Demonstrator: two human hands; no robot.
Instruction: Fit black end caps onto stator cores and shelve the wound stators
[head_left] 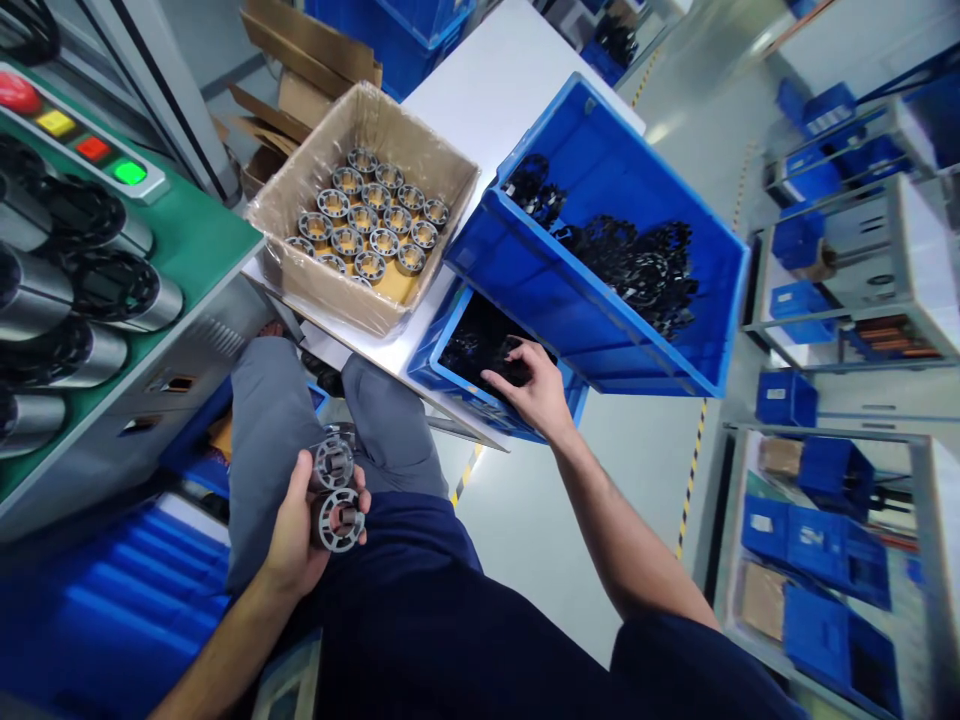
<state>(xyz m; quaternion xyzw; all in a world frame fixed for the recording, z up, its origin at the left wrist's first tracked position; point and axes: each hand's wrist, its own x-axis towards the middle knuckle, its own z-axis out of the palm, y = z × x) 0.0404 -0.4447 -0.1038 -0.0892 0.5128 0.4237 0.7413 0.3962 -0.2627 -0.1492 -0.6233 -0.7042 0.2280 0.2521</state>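
My left hand (pixel 300 530) is closed around slotted metal rings (pixel 341 520), held above my lap with two ring faces turned up. A further metal piece shows just behind them, partly hidden. My right hand (pixel 536 385) reaches into the lower blue bin (pixel 427 360), its thumb and fingers curled around a black part (pixel 514 362) among other dark parts. The part's outline is hard to make out against the pile. To the left of that bin, a cardboard box (pixel 337 295) lined with clear plastic holds several similar metal rings (pixel 384 242), standing in rows on yellowish card.
A tilted large blue bin (pixel 637 365) with black parts rests over the lower bin. On my left, metal cylinders (pixel 120 290) with black ends lie on a green bench (pixel 202 240) beside a button panel (pixel 94 148). Shelves with blue bins (pixel 817 540) stand right.
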